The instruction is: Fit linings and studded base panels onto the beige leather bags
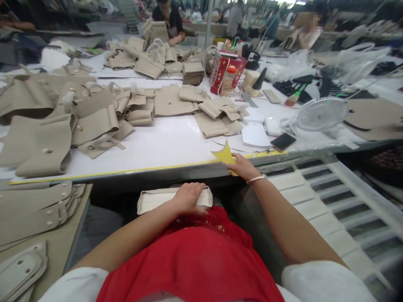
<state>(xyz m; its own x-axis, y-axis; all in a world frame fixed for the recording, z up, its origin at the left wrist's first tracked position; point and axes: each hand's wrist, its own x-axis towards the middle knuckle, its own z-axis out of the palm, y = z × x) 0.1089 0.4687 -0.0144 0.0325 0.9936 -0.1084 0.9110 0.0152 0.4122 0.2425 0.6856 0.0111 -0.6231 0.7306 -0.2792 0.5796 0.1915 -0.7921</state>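
Observation:
My left hand (pixel 189 198) lies over the right part of a cream, box-shaped piece (pixel 157 200) with raised edges. Its fingers bend across the top, holding it against my red apron (pixel 201 260). The underside of that piece is hidden. At the table's front edge my right hand (pixel 244 167), with a bracelet on the wrist, is closed on a small yellow piece (pixel 224 154) with pointed corners. Whether that piece is cloth or paper I cannot tell. A dark phone (pixel 283 141) and a white pad (pixel 255 135) lie beyond this hand.
Beige leather bag parts (pixel 47 142) cover much of the white table (pixel 163 144). A red patterned box (pixel 225 69) and a clear fan (pixel 321 114) stand at right. Stacked straps (pixel 37 214) lie at lower left, a slatted rack (pixel 317 201) at right. Co-workers sit behind.

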